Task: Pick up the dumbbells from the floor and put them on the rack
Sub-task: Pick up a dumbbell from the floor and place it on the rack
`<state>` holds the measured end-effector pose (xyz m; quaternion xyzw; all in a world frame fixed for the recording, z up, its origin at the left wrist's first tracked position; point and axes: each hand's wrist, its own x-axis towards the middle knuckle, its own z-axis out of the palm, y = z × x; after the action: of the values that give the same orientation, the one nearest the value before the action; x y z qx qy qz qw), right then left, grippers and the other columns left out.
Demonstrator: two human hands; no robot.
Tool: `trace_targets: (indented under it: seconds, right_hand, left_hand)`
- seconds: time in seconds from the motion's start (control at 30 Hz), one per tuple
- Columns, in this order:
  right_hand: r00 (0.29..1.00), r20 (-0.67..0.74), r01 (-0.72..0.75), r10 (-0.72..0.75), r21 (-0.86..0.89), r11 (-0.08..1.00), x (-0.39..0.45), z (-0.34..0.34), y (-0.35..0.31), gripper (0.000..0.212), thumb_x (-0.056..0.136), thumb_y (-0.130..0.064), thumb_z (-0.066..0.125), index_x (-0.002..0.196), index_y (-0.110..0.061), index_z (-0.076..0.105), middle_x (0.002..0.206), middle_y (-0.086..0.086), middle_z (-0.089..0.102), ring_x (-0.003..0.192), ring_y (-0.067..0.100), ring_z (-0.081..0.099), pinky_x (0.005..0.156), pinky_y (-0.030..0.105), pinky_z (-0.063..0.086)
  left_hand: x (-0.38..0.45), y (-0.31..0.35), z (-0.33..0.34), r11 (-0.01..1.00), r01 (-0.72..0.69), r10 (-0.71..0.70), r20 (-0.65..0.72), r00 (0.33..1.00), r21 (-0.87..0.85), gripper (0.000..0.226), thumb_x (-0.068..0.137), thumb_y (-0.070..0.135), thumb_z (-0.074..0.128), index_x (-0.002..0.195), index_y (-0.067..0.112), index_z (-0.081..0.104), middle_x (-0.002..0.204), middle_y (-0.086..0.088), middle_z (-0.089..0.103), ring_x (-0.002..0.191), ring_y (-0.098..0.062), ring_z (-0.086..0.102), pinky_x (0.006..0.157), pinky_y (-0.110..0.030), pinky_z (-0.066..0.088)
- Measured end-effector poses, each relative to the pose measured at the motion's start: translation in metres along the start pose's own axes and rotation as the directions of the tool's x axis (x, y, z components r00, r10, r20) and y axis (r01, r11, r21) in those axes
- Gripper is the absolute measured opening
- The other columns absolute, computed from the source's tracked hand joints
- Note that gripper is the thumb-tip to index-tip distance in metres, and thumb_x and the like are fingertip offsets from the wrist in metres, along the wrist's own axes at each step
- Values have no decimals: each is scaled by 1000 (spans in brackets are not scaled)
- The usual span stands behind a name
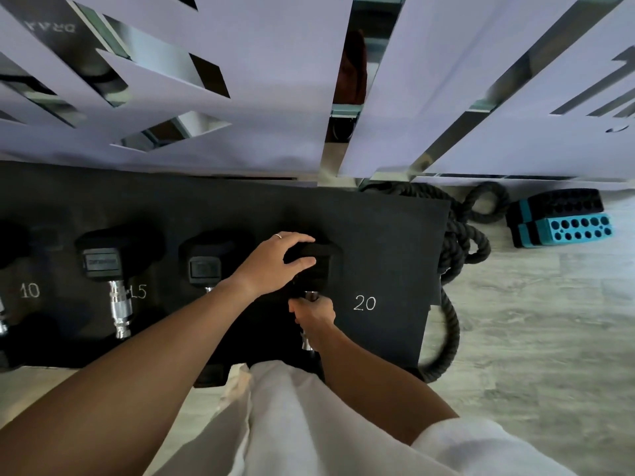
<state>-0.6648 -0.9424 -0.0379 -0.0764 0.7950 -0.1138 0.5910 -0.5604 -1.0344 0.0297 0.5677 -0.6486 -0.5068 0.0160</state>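
Observation:
A black dumbbell (pixel 324 266) with a chrome handle lies on the black rack surface (pixel 388 242), just left of the chalked number 20. My left hand (pixel 278 261) is curled over its far head. My right hand (pixel 314 316) grips the chrome handle below that head. The dumbbell's near head is hidden behind my arms and white trousers. To the left, a second black dumbbell (pixel 202 266) rests beside my left forearm, and a third (pixel 103 264) stands by the number 15. Another dumbbell (pixel 8 245) shows partly at the left edge near the number 10.
A thick black rope (pixel 457 255) coils along the rack's right side. Teal and black perforated blocks (pixel 563 223) sit on the grey wood floor at the right. White paper sheets over mirrors (pixel 261 108) stand right behind the rack.

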Motion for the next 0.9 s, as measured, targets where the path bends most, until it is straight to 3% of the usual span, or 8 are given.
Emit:
trace_targets:
  seconds: [0.2,0.3,0.37,0.5,0.63,0.73,0.8,0.9]
  right_hand:
    - [998,40,57,-56,-17,998,5,-3,8,8,76,-24,75,76,-18,70,70,1,69,59,15,62,58,27,52]
    - [990,31,141,-140,-30,990,-1,-5,16,21,79,-31,78,94,-19,70,87,0,73,76,15,68,71,30,56]
    - [983,-6,181,-182,-85,980,-11,-9,23,35,79,-34,78,109,-19,67,101,-1,72,94,18,68,84,34,56]
    - [961,-140,221,-239,-130,967,-41,-16,59,40,83,-27,74,122,-23,65,108,-1,72,100,18,67,79,26,49]
    - [902,-324,297,-287,-18,955,-76,-17,104,19,86,-23,73,104,-20,77,89,-8,73,88,10,68,80,23,53]
    - [888,-380,325,-258,124,937,-102,-16,132,16,88,-16,67,98,-19,79,88,-9,72,89,8,66,80,18,47]
    - [891,-392,318,-229,180,931,-116,-19,154,17,88,-15,65,98,-20,79,90,-6,73,90,9,66,82,17,47]
    - [934,-324,235,-151,239,942,-131,-24,191,13,87,-19,66,83,-25,76,86,-4,72,89,13,68,84,23,55]
  left_hand:
    - [-3,-2,7,1000,-19,19,-10,1000,-16,46,96,43,62,141,36,53,149,9,47,136,-14,45,101,-25,36]
    - [-11,-7,12,999,-45,45,-17,999,-9,51,98,43,58,147,36,45,155,10,41,141,-14,40,108,-28,37]
    - [-15,-7,13,999,-49,49,-14,999,4,55,99,44,56,150,36,40,159,8,35,144,-16,38,115,-35,38]
    - [-32,-1,9,995,-47,43,48,998,83,68,98,37,61,157,34,27,163,-1,26,147,-23,35,116,-39,35]
    - [-61,2,8,986,-80,66,97,993,146,75,95,32,65,158,33,23,161,-9,27,147,-27,34,117,-42,35]
    - [-82,1,19,966,-113,84,131,988,234,57,93,35,66,146,29,46,142,-11,46,128,-28,52,104,-36,44]
    - [-98,0,37,955,-162,117,188,975,249,40,91,32,68,130,25,61,118,-1,62,117,-24,60,94,-31,45]
    - [-124,2,71,938,-233,152,300,942,255,21,90,28,69,111,24,71,91,10,69,104,-19,66,87,-27,45]
